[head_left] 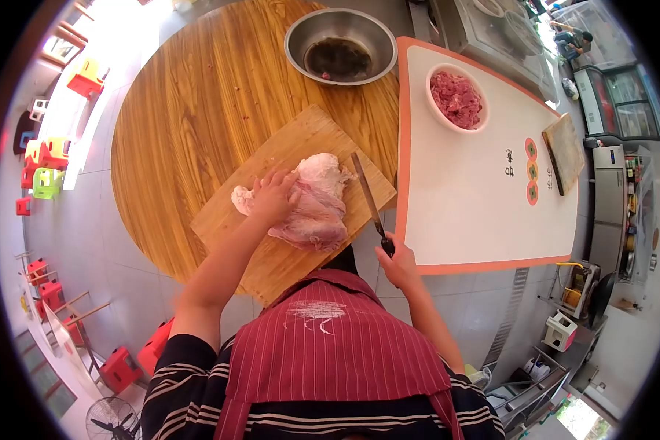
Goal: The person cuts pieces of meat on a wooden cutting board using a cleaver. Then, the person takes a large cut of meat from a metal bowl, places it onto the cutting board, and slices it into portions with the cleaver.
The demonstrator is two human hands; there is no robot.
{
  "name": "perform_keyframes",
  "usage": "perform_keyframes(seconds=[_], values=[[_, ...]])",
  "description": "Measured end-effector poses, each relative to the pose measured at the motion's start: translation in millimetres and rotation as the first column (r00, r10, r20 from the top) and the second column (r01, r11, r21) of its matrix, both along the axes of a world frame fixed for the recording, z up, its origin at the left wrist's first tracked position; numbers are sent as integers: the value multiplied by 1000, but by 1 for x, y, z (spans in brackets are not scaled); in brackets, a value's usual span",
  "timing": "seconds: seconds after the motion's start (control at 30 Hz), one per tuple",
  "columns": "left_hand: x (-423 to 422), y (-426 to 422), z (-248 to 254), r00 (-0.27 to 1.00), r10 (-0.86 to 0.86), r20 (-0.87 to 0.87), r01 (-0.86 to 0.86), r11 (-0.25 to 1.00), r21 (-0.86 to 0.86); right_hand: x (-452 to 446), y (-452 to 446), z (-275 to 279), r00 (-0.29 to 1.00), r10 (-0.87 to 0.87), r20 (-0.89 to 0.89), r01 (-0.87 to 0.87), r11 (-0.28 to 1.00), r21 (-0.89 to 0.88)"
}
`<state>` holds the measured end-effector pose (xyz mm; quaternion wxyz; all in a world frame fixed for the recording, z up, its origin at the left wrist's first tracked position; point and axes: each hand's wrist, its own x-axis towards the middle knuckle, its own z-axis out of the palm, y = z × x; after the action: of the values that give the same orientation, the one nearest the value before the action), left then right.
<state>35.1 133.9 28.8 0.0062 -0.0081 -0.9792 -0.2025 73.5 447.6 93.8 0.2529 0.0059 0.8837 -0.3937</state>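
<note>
A pinstriped maroon apron [330, 367] covers a black striped shirt [185, 372].

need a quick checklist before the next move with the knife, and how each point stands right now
1. Knife held by its handle: ok, the right hand grips it.
2. Left hand on the raw meat: ok, it rests on top.
3. Left hand clear of the knife: ok, there is a gap between them.
4. Raw meat well back from the near edge of the cutting board: not ok, it lies close.
5. Steel bowl off the cutting board: ok.
6. Knife sharp enough: cannot tell.
</note>
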Motion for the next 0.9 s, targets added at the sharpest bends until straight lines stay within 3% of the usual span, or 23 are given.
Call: perform_keyframes(seconds=[0.13,0.17,0.23,0.37,0.43,0.47,0.53,0.63,0.8,0.9], values=[[-1,2,22,962,101,254,-97,995,-30,-16,-22,0,992,111,-52,-111,994,5],[0,3,31,962,109,249,-106,994,-24,-23,-26,4,995,99,21,-98,995,-14],[10,3,46,900,169,402,-112,981,-160,-30,-28,5,991,94,92,-91,995,-40],[26,-4,35,875,209,436,-130,970,-205,-31,-24,-7,1000,7,25,-6,999,-42],[26,-6,16,984,170,58,-163,981,-109,-30,-21,-10,999,-36,17,37,998,-59],[19,-2,14,985,164,61,-157,981,-110,-30,-20,-8,1000,-26,-15,25,997,-76],[-1,13,12,994,20,-108,-3,988,157,-29,-18,-2,999,-19,-43,15,996,-88],[-18,24,-2,1000,-25,-10,26,997,67,-31,-18,7,1000,19,25,-18,999,-32],[-23,32,-15,996,13,-90,-11,1000,21,-25,-16,6,996,9,90,-2,997,-81],[-26,35,-14,996,43,-84,-39,998,42,-20,-11,-7,999,36,-29,-39,994,-104]])
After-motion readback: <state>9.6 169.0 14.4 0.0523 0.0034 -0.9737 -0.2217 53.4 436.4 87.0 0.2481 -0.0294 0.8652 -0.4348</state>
